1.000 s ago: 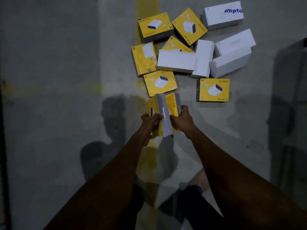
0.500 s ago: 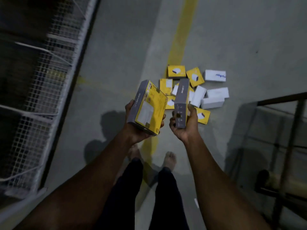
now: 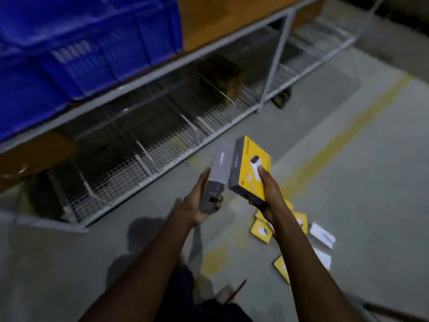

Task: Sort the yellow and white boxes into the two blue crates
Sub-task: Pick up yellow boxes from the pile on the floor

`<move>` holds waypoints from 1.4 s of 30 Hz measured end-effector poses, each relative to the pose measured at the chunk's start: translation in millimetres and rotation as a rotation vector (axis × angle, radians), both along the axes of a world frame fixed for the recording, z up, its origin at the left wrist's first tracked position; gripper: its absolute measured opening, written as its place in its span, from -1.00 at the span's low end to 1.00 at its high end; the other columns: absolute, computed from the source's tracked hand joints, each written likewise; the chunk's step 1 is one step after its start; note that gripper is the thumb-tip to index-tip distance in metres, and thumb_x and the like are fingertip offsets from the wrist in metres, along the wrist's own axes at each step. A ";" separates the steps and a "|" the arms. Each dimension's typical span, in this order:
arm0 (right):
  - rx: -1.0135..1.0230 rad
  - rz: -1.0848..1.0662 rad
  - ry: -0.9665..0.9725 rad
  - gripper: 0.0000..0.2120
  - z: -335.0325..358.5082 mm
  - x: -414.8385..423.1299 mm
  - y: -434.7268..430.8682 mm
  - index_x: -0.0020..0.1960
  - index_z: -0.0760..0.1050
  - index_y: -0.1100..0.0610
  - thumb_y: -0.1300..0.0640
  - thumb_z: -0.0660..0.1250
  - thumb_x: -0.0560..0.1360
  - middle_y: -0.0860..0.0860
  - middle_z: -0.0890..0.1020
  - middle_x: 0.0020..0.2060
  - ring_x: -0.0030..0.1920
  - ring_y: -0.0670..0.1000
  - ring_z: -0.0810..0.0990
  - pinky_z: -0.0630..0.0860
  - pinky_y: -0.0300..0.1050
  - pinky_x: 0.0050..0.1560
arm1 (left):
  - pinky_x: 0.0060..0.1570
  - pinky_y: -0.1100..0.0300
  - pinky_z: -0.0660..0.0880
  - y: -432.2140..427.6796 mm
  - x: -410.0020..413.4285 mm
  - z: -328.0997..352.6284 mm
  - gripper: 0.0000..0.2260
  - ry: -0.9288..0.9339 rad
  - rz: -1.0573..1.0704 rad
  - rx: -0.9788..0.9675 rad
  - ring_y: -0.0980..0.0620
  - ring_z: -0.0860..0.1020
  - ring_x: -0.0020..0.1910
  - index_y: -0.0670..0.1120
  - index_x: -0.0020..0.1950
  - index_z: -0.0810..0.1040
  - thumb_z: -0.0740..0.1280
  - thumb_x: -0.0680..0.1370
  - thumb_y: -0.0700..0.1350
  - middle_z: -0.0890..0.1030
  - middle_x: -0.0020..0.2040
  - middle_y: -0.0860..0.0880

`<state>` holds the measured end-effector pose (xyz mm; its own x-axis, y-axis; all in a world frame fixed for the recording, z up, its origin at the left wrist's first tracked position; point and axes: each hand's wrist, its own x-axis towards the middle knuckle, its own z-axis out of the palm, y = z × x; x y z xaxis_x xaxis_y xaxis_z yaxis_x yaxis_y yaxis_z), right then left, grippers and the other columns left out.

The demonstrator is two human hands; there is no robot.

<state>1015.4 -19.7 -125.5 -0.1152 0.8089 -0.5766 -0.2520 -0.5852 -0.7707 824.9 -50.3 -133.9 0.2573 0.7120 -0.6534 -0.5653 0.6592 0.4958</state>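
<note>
Flat yellow cardboard box point(image 3: 246, 173) is gripped in right hand point(image 3: 267, 190), grey-edged box point(image 3: 219, 168) (probably yellow) in left hand point(image 3: 199, 205), raised for delivery to blue plastic crate point(image 3: 92, 54), upper left.

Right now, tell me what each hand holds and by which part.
Left hand grips the lower end of a grey-sided box. Right hand holds a yellow box by its lower right edge, thumb on the face.
</note>
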 end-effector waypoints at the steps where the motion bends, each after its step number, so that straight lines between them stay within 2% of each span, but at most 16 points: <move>1: 0.014 0.049 -0.019 -0.56 11.9 -14.8 1.9 0.27 0.53 -0.02 -0.23 0.31 0.49 0.08 0.69 0.02 -0.19 0.09 0.68 0.54 -0.09 -0.37 | -0.62 0.34 0.41 -6.9 -15.0 9.8 -0.51 0.008 0.015 0.026 0.11 0.48 -0.58 -0.06 -0.22 0.69 0.14 0.54 0.25 0.55 -0.46 0.00; 3: 0.043 0.140 -0.048 -0.62 32.3 -47.9 5.6 0.24 0.54 -0.05 -0.20 0.29 0.51 0.04 0.71 0.00 -0.08 0.15 0.69 0.59 0.08 -0.16 | -0.68 0.36 0.35 -16.3 -44.4 32.1 -0.56 0.001 0.043 0.121 0.12 0.43 -0.62 -0.07 0.06 0.66 0.12 0.57 0.18 0.58 -0.43 -0.06; 5: 0.074 0.209 -0.078 -0.69 49.9 -83.2 10.4 0.18 0.54 -0.09 -0.19 0.29 0.52 0.01 0.71 -0.02 -0.02 0.16 0.68 0.55 0.13 -0.11 | -0.51 0.31 0.51 -23.2 -76.9 52.3 -0.58 0.043 0.175 0.206 0.05 0.62 -0.40 -0.10 0.36 0.49 0.13 0.63 0.10 0.70 -0.02 -0.21; 6: 0.085 0.239 -0.085 -0.69 57.6 -101.5 12.6 0.18 0.54 -0.09 -0.19 0.28 0.52 0.02 0.71 -0.01 -0.03 0.15 0.68 0.54 0.08 -0.16 | -0.38 0.27 0.57 -25.3 -96.5 60.8 -0.59 0.081 0.261 0.211 -0.01 0.68 -0.21 -0.09 0.42 0.44 0.18 0.63 0.07 0.61 0.19 -0.26; 9: 0.123 0.334 -0.072 -0.63 78.5 -159.0 19.2 0.24 0.51 -0.01 -0.17 0.24 0.53 0.08 0.68 0.06 -0.09 0.14 0.65 0.48 -0.06 -0.31 | 0.10 -0.07 0.58 -27.5 -166.7 69.0 -0.42 0.218 0.452 0.140 -0.20 0.53 0.28 0.05 0.38 0.50 0.48 0.42 0.21 0.52 0.37 -0.15; 11: 0.160 0.383 -0.058 -0.69 92.4 -199.2 22.2 0.18 0.51 0.02 -0.11 0.20 0.55 0.10 0.67 -0.01 -0.20 0.11 0.62 0.43 -0.11 -0.36 | 0.21 -0.22 0.49 -23.6 -224.9 53.7 -0.31 0.327 0.548 0.083 -0.18 0.47 0.34 0.15 0.30 0.54 0.54 0.23 0.33 0.48 0.40 -0.07; 13: 0.199 0.429 -0.036 -0.73 105.6 -241.8 28.0 0.16 0.48 0.05 -0.04 0.16 0.55 0.11 0.63 -0.06 -0.26 0.09 0.58 0.40 -0.13 -0.38 | 0.22 -0.27 0.48 -25.7 -269.9 76.9 -0.33 0.392 0.626 0.131 -0.19 0.51 0.29 0.09 0.26 0.56 0.53 0.21 0.30 0.53 0.34 -0.12; 17: 0.228 0.445 0.022 -0.64 133.7 -336.2 43.8 0.18 0.45 0.13 0.06 0.18 0.42 0.16 0.55 -0.10 -0.31 0.10 0.53 0.39 -0.15 -0.41 | 0.17 -0.25 0.48 -32.3 -351.3 133.2 -0.62 0.426 0.725 0.230 -0.30 0.56 0.19 -0.13 0.29 0.52 0.31 0.53 0.02 0.56 0.28 -0.24; 22: 0.398 0.417 -0.028 -0.62 170.0 -466.7 63.8 0.16 0.51 0.13 0.12 0.24 0.36 0.10 0.63 -0.15 -0.20 0.13 0.57 0.48 -0.09 -0.25 | 0.14 -0.25 0.47 -30.6 -476.8 173.6 -0.88 0.521 0.764 0.295 -0.27 0.47 0.28 -0.03 0.08 0.53 0.28 0.58 -0.04 0.46 0.37 -0.18; 23: 0.461 0.412 -0.053 -0.57 177.7 -491.7 69.4 0.20 0.50 0.09 0.11 0.27 0.32 0.08 0.64 -0.14 -0.21 0.11 0.57 0.47 -0.12 -0.28 | 0.12 -0.22 0.52 -28.6 -500.9 184.0 -0.88 0.551 0.792 0.312 -0.25 0.50 0.24 -0.05 0.11 0.51 0.27 0.60 -0.07 0.50 0.32 -0.18; 26: 0.552 0.378 -0.114 -0.59 198.3 -556.5 88.5 0.28 0.40 0.01 0.14 0.37 0.45 0.00 0.63 -0.15 -0.27 0.01 0.59 0.50 -0.19 -0.47 | -0.30 0.07 0.57 -17.5 -562.5 217.3 -0.76 0.580 0.900 0.380 -0.11 0.60 -0.09 -0.09 0.28 0.40 0.28 0.62 -0.12 0.59 0.04 -0.06; 29: 0.578 0.379 -0.154 -0.72 215.1 -605.3 107.7 0.22 0.40 0.01 0.22 0.24 0.54 0.03 0.58 -0.23 -0.37 0.02 0.53 0.48 -0.20 -0.48 | -0.18 -0.07 0.58 -0.6 -606.2 244.4 -0.73 0.552 0.874 0.432 -0.08 0.58 -0.05 -0.03 0.33 0.39 0.26 0.63 -0.11 0.56 0.06 0.04; 33: 0.615 0.459 -0.213 -0.75 226.7 -657.0 136.2 0.20 0.44 0.09 0.21 0.16 0.55 0.07 0.51 -0.25 -0.38 0.07 0.47 0.46 -0.12 -0.38 | -0.44 0.23 0.55 33.8 -642.6 260.7 -0.78 0.546 0.850 0.445 -0.04 0.60 -0.13 -0.11 0.26 0.47 0.26 0.64 -0.10 0.61 0.01 -0.05; 36: 0.629 0.500 -0.218 -0.90 233.2 -686.2 155.4 0.01 0.45 0.08 0.20 0.16 0.58 0.12 0.47 -0.29 -0.36 0.09 0.45 0.48 -0.10 -0.38 | -0.32 0.13 0.62 61.2 -658.7 258.5 -0.85 0.548 0.864 0.435 -0.06 0.62 -0.12 -0.15 0.13 0.54 0.29 0.62 -0.11 0.65 -0.03 -0.08; 39: 0.672 0.601 -0.357 -0.79 235.3 -704.6 176.2 -0.22 0.36 0.11 0.16 0.15 0.59 0.16 0.39 -0.38 -0.35 0.12 0.43 0.45 -0.06 -0.35 | -0.29 0.11 0.53 83.3 -671.0 242.9 -0.90 0.728 0.805 0.378 -0.06 0.60 -0.17 -0.13 -0.02 0.55 0.30 0.61 -0.11 0.62 -0.12 -0.10; 42: 0.774 0.681 -0.694 -0.73 233.3 -702.3 197.2 -0.16 0.45 0.15 -0.01 0.14 0.58 0.17 0.50 -0.22 -0.15 0.18 0.50 0.37 -0.03 -0.15 | -0.27 0.13 0.40 96.3 -675.7 228.0 -0.81 1.070 0.534 0.212 -0.04 0.48 -0.31 -0.08 -0.18 0.51 0.30 0.60 -0.04 0.50 -0.30 -0.06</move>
